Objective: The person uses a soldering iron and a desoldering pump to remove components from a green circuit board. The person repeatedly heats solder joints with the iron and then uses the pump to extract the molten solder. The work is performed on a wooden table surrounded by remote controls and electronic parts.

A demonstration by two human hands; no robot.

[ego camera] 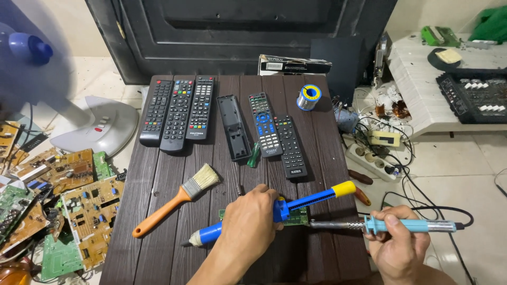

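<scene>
Left hand (248, 224): fingers clenched round the blue desoldering pump (274, 211), gripped mid-barrel, yellow plunger up and to the right, pale tip low to the left.
Right hand (398, 248): fingers closed on the light-blue handle of the soldering iron (406, 226), metal shaft pointing left toward the board.
Circuit board (298, 216): small, green, flat on the dark worktop (158, 184), mostly under the pump and left hand.
Handling: pump judged light, rigid plastic, best held at the barrel; iron held by the handle only, shaft likely hot; board thin, fragile.
Nearby: orange-handled brush (177, 200), six remote controls (177, 113), solder spool (308, 97).
Obscured: iron tip and its contact with the board not discernible; board extent hidden; cord runs out of view.
</scene>
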